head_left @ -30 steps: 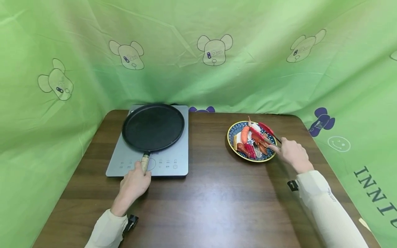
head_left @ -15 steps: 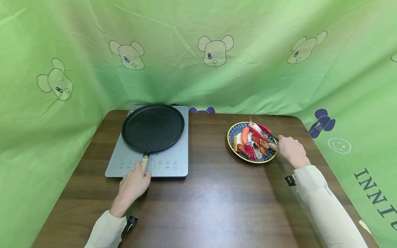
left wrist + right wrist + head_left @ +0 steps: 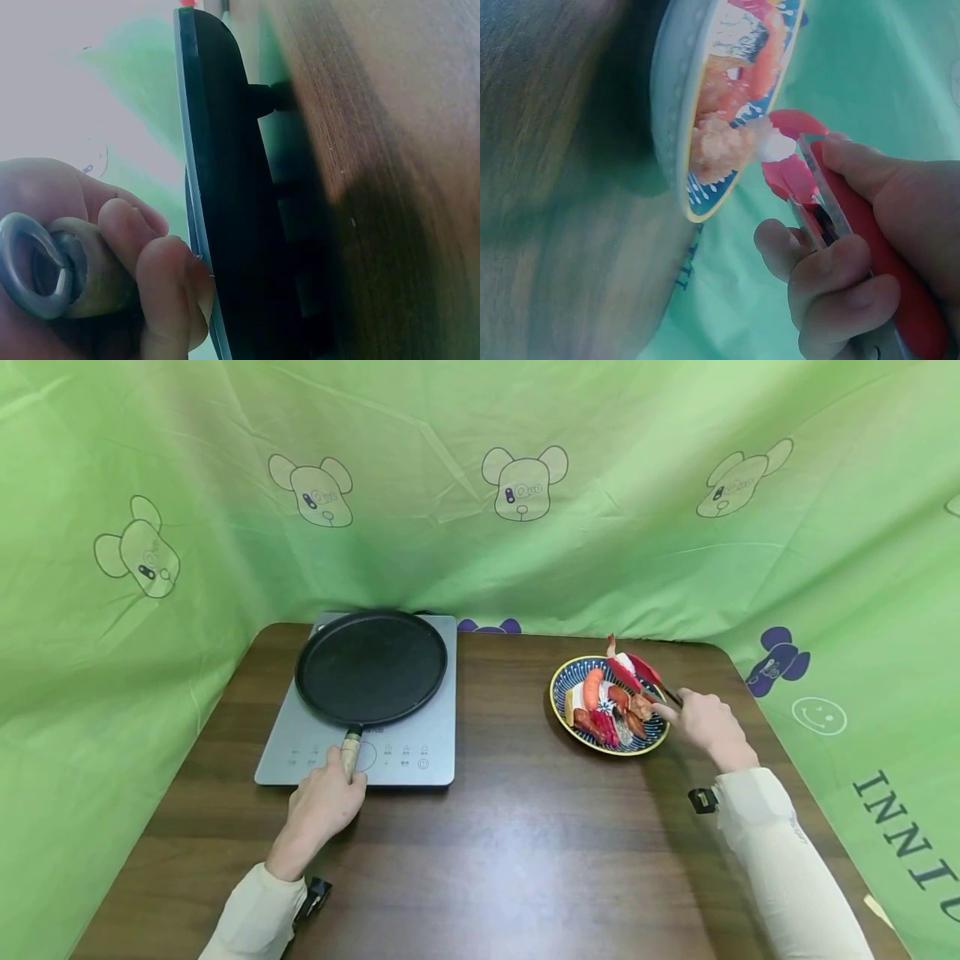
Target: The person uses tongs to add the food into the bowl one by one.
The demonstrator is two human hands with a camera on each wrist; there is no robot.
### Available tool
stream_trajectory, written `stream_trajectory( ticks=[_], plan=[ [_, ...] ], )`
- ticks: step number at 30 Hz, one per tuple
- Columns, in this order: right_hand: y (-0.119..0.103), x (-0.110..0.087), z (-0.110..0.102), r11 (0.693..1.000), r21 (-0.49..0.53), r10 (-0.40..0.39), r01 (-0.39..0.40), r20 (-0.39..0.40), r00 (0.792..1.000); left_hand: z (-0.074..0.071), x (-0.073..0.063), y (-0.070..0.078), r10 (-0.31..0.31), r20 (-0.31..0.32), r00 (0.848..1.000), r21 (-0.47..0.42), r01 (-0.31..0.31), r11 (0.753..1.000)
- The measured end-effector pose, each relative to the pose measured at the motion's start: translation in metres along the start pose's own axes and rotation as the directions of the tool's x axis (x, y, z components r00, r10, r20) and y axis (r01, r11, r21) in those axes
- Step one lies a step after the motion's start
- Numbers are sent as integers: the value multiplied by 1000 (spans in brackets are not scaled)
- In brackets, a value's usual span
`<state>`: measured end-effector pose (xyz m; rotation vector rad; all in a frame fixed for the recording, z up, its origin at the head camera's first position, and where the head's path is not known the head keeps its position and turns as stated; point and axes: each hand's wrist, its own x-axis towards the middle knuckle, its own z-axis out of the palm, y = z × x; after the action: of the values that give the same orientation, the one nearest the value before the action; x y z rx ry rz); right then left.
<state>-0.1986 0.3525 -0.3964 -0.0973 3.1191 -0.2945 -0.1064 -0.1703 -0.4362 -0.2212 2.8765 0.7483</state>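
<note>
My left hand [image 3: 326, 802] grips the wooden handle [image 3: 350, 756] of a flat black pan [image 3: 371, 668] on the induction cooker. In the left wrist view, fingers wrap the handle's end [image 3: 105, 277], which carries a metal hanging ring [image 3: 30, 262]. At the right, my right hand [image 3: 705, 727] squeezes red-tipped tongs [image 3: 647, 672]. Between their tips is a piece of shrimp sushi [image 3: 626, 662], its tail poking up past the far rim of the blue patterned plate [image 3: 557, 714]. In the right wrist view, the tongs [image 3: 900, 262] close around its white part [image 3: 776, 148], beside the plate's edge.
Sausages [image 3: 592, 689], fried pieces and other food lie on the plate. The silver induction cooker [image 3: 427, 743] stands at the back left of the wooden table [image 3: 510, 827]. A green curtain [image 3: 420, 527] hangs behind and at both sides.
The tongs have closed on the shrimp sushi, lifting it and shifting it slightly to the back right, off the other food. The left hand and pan stay put.
</note>
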Motion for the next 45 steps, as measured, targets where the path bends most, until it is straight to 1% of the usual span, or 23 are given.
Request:
stream_trajectory(
  ticks=[8,14,20,24,31,34,40,45],
  plan=[
    [-1,-9,-3,999,41,29,-27,-47,998,1,0,0,-6,4,1000,8,6,1000],
    [-8,-17,-3,996,71,53,-48,-75,996,1,0,0,4,2,1000,1,-4,1000],
    [-18,-24,-3,996,74,46,-39,-94,995,1,-1,-1,6,4,1000,4,-6,1000],
    [-29,-26,-5,997,75,25,-18,-95,995,2,-1,-1,3,2,1000,6,-3,1000],
    [-52,-31,-9,996,72,-34,45,-154,987,1,0,-1,-2,1,1000,-2,2,1000],
    [-62,-32,-11,995,82,-48,63,-165,985,2,0,0,-3,4,1000,-3,3,1000],
    [-83,-32,-13,992,91,-71,86,-156,985,2,0,0,-4,1,1000,0,4,1000],
    [-98,-29,-9,988,105,-95,111,-147,985,1,0,-1,0,-4,1000,6,0,1000]
  ],
)
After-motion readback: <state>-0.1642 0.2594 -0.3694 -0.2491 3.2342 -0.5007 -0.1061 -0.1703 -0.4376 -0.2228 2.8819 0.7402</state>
